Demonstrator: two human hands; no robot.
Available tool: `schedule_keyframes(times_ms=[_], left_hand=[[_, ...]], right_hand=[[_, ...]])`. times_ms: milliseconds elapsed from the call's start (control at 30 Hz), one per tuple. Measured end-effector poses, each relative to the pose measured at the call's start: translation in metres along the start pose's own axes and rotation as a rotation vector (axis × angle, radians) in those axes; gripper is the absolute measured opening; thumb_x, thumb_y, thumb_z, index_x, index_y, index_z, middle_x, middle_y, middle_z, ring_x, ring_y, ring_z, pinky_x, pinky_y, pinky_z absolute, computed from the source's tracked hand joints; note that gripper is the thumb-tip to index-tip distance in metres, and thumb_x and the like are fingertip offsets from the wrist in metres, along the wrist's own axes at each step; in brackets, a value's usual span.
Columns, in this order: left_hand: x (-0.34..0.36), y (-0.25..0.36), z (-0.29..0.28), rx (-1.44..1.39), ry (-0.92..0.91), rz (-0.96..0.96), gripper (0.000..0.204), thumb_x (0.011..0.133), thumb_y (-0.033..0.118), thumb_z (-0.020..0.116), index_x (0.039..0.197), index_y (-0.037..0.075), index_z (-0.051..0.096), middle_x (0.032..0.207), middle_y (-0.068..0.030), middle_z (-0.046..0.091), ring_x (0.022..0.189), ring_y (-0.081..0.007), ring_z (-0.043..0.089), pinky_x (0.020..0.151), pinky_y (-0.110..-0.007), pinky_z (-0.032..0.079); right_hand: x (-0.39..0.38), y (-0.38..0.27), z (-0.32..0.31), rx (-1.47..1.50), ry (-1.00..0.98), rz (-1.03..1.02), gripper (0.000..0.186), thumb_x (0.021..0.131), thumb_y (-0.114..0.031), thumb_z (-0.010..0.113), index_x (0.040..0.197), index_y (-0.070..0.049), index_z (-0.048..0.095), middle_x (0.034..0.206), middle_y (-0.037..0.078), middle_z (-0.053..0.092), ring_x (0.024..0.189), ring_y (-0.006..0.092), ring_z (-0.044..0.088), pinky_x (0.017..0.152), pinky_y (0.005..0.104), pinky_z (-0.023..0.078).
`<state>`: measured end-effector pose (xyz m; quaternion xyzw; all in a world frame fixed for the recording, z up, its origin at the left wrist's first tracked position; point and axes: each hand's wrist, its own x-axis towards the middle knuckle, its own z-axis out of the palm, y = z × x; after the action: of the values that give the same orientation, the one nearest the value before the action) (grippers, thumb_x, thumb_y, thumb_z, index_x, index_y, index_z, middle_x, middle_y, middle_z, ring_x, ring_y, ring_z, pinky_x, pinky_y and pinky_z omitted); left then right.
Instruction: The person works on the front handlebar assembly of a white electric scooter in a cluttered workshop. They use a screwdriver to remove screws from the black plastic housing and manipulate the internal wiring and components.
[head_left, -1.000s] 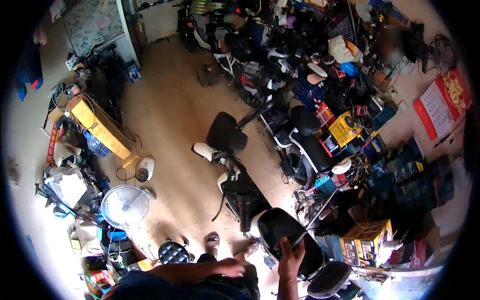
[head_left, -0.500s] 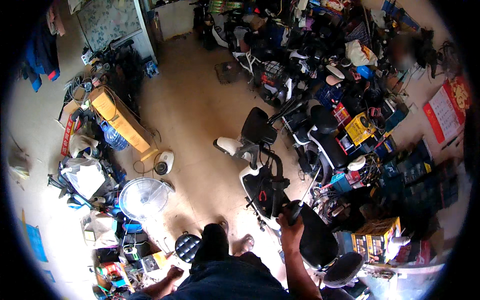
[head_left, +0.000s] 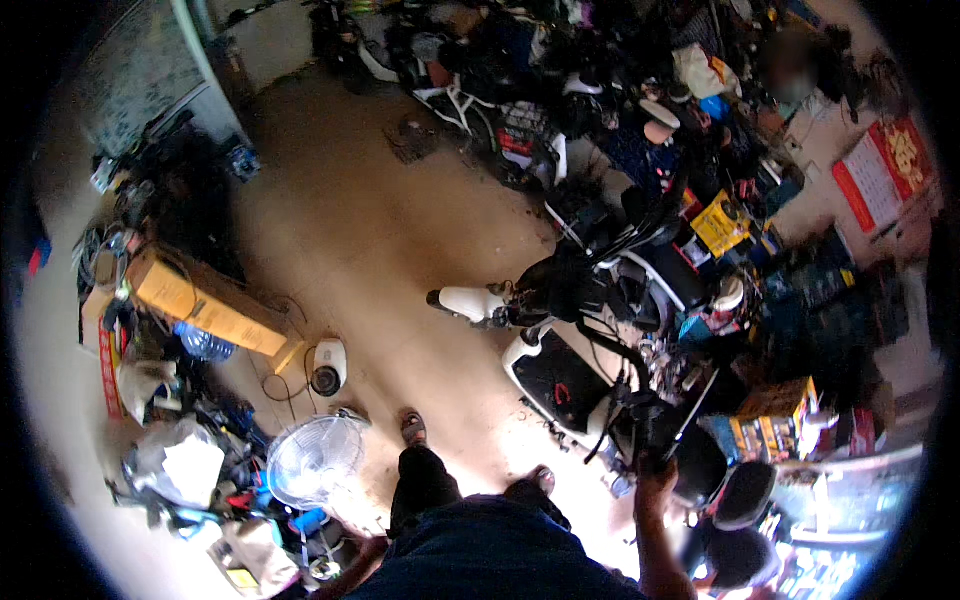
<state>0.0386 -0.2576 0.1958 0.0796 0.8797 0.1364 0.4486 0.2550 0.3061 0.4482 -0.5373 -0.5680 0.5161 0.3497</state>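
My right hand (head_left: 655, 476) is closed around the dark handle of what looks like a long screwdriver; its thin silver shaft (head_left: 697, 405) points up and to the right. That hand is over an electric scooter, beside its black seat (head_left: 703, 478). The scooter's white front fender (head_left: 470, 302) points left, and its dark footboard (head_left: 565, 375) carries a small red-handled tool (head_left: 562, 393), perhaps pliers. Low at the left, beside my body, is my left hand (head_left: 372, 550), its fingers blurred and partly hidden, close to a standing fan's round guard (head_left: 315, 460).
A long cardboard box (head_left: 210, 305) and a white round-fronted device (head_left: 328, 366) lie left. More scooters and parts crowd the far right around a yellow box (head_left: 721, 224). Another carton (head_left: 775, 425) stands right, behind the seat. A loose cable loops beside the white device.
My view has turned, and my feet are wider apart, the left one further forward. My right hand has moved right with the screwdriver. The black padded stool has left my sight.
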Motion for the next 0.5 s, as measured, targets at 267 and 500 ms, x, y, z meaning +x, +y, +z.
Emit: schedule_keyframes(times_ms=[267, 500], left_hand=[[0.222, 0.132, -0.295, 0.815, 0.548, 1.069, 0.013, 0.092, 0.02, 0.069, 0.088, 0.008, 0.066, 0.079, -0.0144, 0.066, 0.077, -0.0367, 0.067, 0.065, -0.051, 0.053], [0.244, 0.487, -0.389, 0.173, 0.159, 1.119, 0.032, 0.096, 0.02, 0.07, 0.122, 0.002, 0.067, 0.122, -0.02, 0.071, 0.114, -0.0358, 0.069, 0.099, -0.042, 0.054]], right_hand=[[-0.043, -0.006, 0.059, 0.122, 0.313, -0.084, 0.026, 0.099, -0.013, 0.067, 0.123, -0.008, 0.058, 0.103, -0.002, 0.062, 0.088, 0.009, 0.055, 0.076, 0.0254, 0.047], [-0.068, 0.016, 0.069, -0.026, 0.492, 0.14, 0.051, 0.101, -0.027, 0.067, 0.142, -0.001, 0.054, 0.132, 0.013, 0.063, 0.116, 0.023, 0.062, 0.084, 0.036, 0.057]])
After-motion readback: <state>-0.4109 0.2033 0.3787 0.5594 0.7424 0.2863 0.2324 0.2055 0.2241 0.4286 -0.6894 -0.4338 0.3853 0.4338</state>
